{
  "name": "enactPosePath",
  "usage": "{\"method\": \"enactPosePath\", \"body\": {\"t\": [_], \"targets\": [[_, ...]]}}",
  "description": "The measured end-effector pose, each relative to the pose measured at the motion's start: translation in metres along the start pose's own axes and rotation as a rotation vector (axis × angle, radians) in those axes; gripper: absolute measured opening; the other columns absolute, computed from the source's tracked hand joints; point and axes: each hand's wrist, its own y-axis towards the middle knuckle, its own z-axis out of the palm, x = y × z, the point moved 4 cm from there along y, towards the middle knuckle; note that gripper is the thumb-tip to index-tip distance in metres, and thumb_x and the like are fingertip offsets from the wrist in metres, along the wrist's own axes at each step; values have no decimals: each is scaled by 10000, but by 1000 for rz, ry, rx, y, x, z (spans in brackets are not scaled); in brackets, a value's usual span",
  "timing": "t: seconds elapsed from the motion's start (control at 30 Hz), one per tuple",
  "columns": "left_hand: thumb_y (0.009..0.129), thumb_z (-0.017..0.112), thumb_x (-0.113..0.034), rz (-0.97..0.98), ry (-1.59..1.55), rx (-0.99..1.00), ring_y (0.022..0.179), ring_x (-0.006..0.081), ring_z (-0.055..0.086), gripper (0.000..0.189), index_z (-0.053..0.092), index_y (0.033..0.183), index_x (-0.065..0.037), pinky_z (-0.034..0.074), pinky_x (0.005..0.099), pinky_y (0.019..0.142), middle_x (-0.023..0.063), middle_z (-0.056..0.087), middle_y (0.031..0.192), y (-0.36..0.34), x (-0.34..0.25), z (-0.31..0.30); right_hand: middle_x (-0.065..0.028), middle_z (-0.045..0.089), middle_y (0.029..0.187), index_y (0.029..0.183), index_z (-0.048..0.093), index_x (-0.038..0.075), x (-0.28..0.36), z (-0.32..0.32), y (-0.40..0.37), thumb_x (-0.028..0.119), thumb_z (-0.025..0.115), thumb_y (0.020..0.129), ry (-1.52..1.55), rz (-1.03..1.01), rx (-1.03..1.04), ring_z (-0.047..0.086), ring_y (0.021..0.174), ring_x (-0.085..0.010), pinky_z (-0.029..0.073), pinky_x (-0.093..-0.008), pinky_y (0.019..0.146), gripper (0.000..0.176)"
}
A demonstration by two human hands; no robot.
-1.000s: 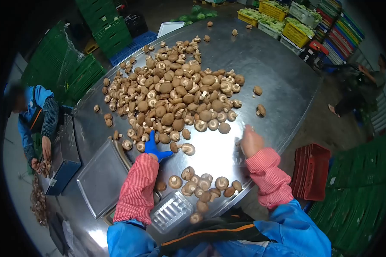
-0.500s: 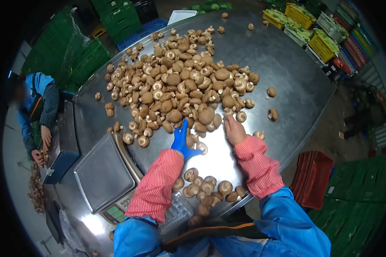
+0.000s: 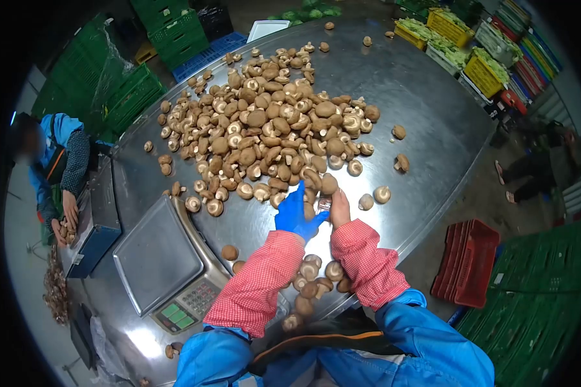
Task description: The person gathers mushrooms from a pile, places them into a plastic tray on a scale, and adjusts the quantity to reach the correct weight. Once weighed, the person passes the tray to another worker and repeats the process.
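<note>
A large heap of brown mushrooms (image 3: 258, 122) covers the middle of the metal table (image 3: 426, 97). At the heap's near edge, my left hand (image 3: 297, 214) in a blue glove has its fingers and thumb apart around a few mushrooms. Close to its right, my bare right hand (image 3: 339, 208) rests against the mushrooms between the hands, its fingers partly hidden. A small dark object (image 3: 324, 204) shows between the hands, too small to make out. Nearer my body lies a smaller group of mushrooms (image 3: 308, 288).
A scale (image 3: 164, 258) stands left of my forearms. At the far left a co-worker (image 3: 61, 148) handles mushrooms at a blue box (image 3: 97, 238). Red crates (image 3: 466, 261) stand right of the table, near green crates (image 3: 542, 277); another person (image 3: 536, 168) is beyond.
Both hands have come nearer each other, with the right hand moving left and toward my body. Several mushrooms at the heap's near edge have shifted.
</note>
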Motion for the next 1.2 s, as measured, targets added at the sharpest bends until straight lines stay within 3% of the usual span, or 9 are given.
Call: {"method": "enactPosePath", "body": {"t": [0.2,0.3,0.43,0.6,0.73,0.83,0.93,1.1,1.2], "targets": [[683,732,-397,210,274,-125,1139,421,437,866,317,1394,-129,388,462,961,241,436,1278,-41,-12,0,-94,596,868,1023,525,7,21,16,-53,319,318,990,32,41,-52,608,745,-164,510,-275,619,376],[776,693,-290,198,-376,-225,1165,334,459,753,300,1399,-133,378,423,978,220,450,1257,-44,19,-19,-93,601,878,981,542,-16,-2,-1,-42,343,352,986,-49,-162,-62,586,762,-159,477,-291,701,406],[894,566,-271,-178,-1012,-238,1096,243,509,591,287,1404,-167,384,380,962,143,523,1177,-30,71,-31,-103,605,891,1049,533,20,7,18,-65,356,349,979,-48,-16,-67,588,723,-166,504,-287,658,389],[846,607,-427,-279,-495,-152,1080,269,545,667,304,1413,-248,441,364,897,205,560,1176,-30,88,-57,-114,590,1022,1117,532,1,-33,65,-83,293,340,983,-137,-189,-74,537,954,-183,424,-329,877,375],[775,717,-228,-17,-304,-265,1052,249,555,701,373,1380,-142,448,344,878,164,566,1184,-50,115,-103,-268,558,997,1056,502,-12,-2,128,-131,319,345,975,-291,-341,-33,529,955,-417,404,-431,866,375],[777,689,-115,167,-262,-293,1058,247,559,667,388,1372,-123,445,353,886,154,582,1168,-46,193,-139,-201,565,1011,1140,461,6,-32,172,-146,377,365,970,-370,-178,183,549,1010,-298,412,-359,895,419],[775,677,-106,1,-259,-227,989,213,581,622,432,1346,-143,463,343,843,135,609,1086,-77,216,-195,-181,560,997,1180,444,46,19,204,-197,402,374,959,-474,309,644,578,935,-271,450,-385,816,424],[762,672,-104,-293,-77,-92,926,201,596,584,476,1311,-144,480,346,784,135,604,1064,-127,242,-262,-158,524,1089,1206,459,104,20,192,-177,406,549,849,-1271,-510,535,541,986,-343,436,-489,804,476],[754,676,-160,90,129,-159,900,289,587,591,477,1310,-145,467,388,785,171,598,1032,-132,282,-268,-135,505,1137,1257,452,133,6,154,-150,435,606,804,-1666,-710,357,498,1067,-317,424,-527,802,566]]}}
